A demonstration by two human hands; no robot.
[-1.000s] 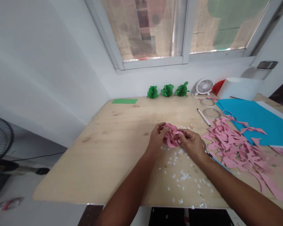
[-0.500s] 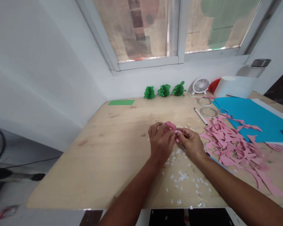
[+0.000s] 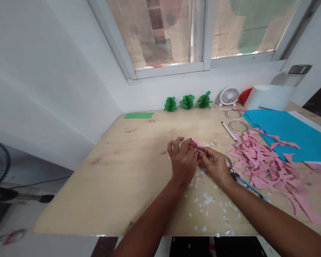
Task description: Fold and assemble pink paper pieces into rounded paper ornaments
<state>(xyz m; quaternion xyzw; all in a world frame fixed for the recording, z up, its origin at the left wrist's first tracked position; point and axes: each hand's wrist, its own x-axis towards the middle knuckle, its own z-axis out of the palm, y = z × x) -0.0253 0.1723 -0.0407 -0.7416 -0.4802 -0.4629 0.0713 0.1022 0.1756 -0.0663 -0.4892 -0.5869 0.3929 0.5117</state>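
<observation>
A small folded pink paper piece is pinched between my two hands, just above the table. My left hand closes thumb and forefinger on its left side, the other fingers raised and bent. At its right lower edge my right hand grips with the fingertips, which touch those of my left hand. Most of the paper is hidden behind the fingers. Behind my right hand lies a tape roll, partly covered. A blue and black tool rests beside my right wrist, its kind unclear.
Pink paper scraps pile up at right, against blue sheets. White bits litter the wooden table. A white pen, two rings of tape, a small fan and green paper shapes stand or lie farther back.
The fingers of my left hand have lifted and spread a little, and my right hand has shifted slightly left and down. More of the tape roll and the blue tool shows now.
</observation>
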